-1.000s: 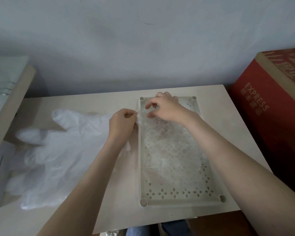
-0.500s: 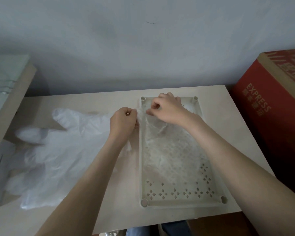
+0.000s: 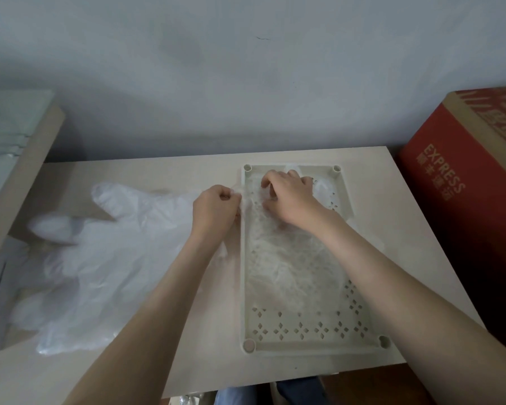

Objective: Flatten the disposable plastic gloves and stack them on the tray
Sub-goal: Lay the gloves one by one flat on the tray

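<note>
A cream perforated tray (image 3: 310, 344) lies on the right half of the small table. A clear plastic glove (image 3: 287, 258) is spread over its middle and far part. My left hand (image 3: 215, 210) pinches that glove's edge at the tray's far left rim. My right hand (image 3: 289, 197) sits over the tray's far end with curled fingers gripping the same glove. A heap of clear plastic gloves (image 3: 100, 255) lies on the table to the left, fingers pointing away and left.
The beige table (image 3: 187, 358) stands against a grey wall. A red cardboard box (image 3: 465, 206) marked EXPRESS stands close on the right. A wooden board with pale bags (image 3: 9, 135) rises at the left edge. Jeans show below the table's front edge.
Both hands kept pinching the glove at the tray's far end; the right hand moved slightly down onto the tray, and the film now lies flatter there.
</note>
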